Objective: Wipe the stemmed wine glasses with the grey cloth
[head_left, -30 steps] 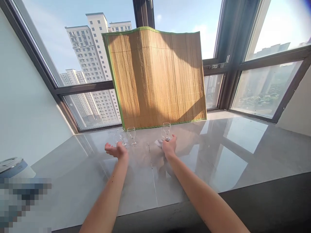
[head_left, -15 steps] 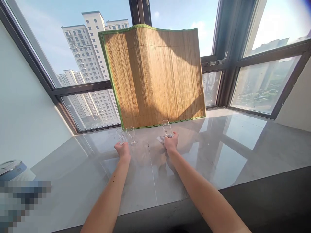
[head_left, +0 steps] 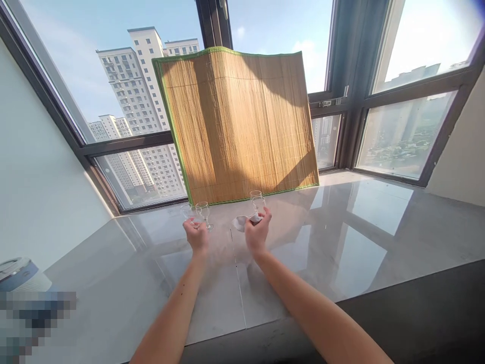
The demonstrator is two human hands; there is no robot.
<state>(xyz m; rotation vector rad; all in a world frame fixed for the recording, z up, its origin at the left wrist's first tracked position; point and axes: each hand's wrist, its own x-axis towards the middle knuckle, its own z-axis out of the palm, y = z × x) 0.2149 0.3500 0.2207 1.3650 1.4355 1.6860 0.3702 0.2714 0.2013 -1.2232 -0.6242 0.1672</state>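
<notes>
While both forearms reach forward over the grey stone counter (head_left: 341, 237), the left hand (head_left: 196, 233) is closed around a small stemmed glass (head_left: 188, 213), gripping it at the stem and lower bowl, near the far edge of the counter. Just beside that glass, to its right, a second stemmed glass (head_left: 203, 212) stands upright on the counter; whether the two touch cannot be told. The right hand (head_left: 256, 231) is closed on a crumpled white cloth (head_left: 241, 222), which shows at the left of its fingers. Directly beyond the right hand stand two further glasses (head_left: 257, 198), one behind the other, close to the fingertips. A bamboo mat (head_left: 237, 121) with a green border stands upright against the window frame (head_left: 125, 142) behind all the glasses. At the lower left, a round blue-and-white container (head_left: 17, 273) sits at the counter's edge, above a pixelated patch.
</notes>
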